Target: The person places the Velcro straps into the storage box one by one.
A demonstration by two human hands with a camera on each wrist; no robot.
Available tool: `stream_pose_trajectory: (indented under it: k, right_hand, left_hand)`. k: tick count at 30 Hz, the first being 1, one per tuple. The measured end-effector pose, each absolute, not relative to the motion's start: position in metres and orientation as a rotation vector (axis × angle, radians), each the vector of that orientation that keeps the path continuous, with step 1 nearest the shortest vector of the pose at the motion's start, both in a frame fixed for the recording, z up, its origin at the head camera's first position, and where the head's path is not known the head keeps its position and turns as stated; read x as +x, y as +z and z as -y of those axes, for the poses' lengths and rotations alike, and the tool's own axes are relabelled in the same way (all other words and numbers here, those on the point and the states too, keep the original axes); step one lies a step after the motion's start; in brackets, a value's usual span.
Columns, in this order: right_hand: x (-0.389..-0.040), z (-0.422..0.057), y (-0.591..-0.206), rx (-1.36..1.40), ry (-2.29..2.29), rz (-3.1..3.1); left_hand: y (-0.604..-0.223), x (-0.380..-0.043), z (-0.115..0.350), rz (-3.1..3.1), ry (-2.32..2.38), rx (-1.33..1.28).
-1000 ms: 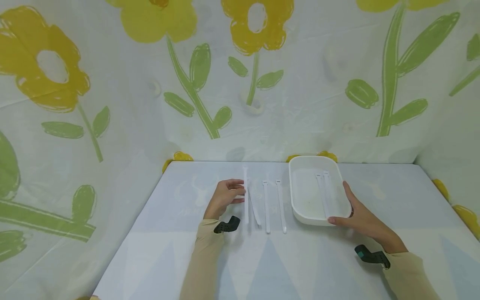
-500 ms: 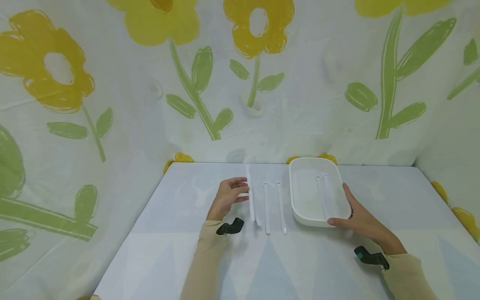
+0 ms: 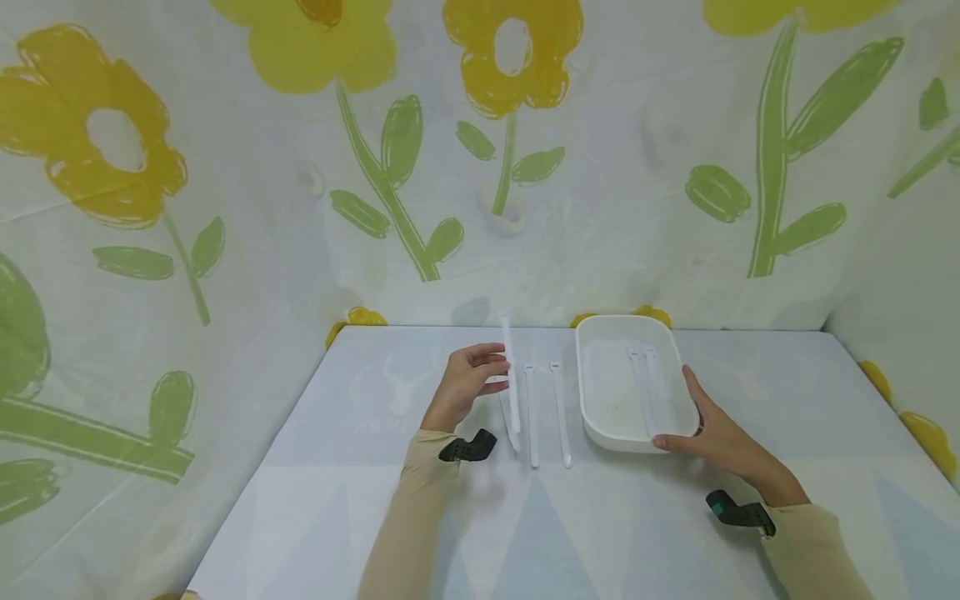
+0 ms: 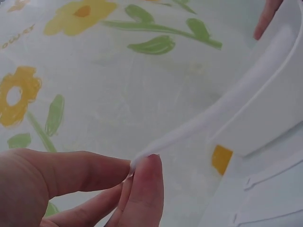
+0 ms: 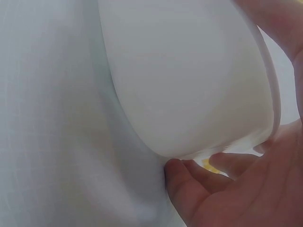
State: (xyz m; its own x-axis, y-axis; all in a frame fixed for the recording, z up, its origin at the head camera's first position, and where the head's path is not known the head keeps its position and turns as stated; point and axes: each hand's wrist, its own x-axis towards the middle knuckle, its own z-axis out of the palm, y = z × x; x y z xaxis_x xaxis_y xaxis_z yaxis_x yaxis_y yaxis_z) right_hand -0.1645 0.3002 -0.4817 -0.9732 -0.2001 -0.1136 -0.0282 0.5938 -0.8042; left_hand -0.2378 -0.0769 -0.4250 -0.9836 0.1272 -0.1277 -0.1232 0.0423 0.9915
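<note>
My left hand pinches a white strip that looks like a cable tie between thumb and fingertips, raised above the table. In the left wrist view this cable tie curves away from the pinch towards the upper right. Partly behind it lies another tie, and two more, a near tie and a farther-right tie, lie side by side on the table. My right hand grips the right front corner of a white plastic tub. Two ties rest inside the tub.
The pale table backs onto a white flower-printed cloth, which also hangs at both sides. A dark wrist camera mount sits on the left sleeve, and a similar mount on the right.
My left hand has moved right and slightly up with the cable tie, which now crosses in front of the tie beside it. My right hand stays on the tub.
</note>
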Motion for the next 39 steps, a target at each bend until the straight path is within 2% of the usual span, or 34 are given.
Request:
stream_pose_trajectory:
  k: [39]
  right_hand:
    - [-0.164,-0.3,-0.484,-0.195,-1.328,-2.626]
  left_hand:
    - [-0.402,-0.234,0.02,-1.999,2.127,0.172]
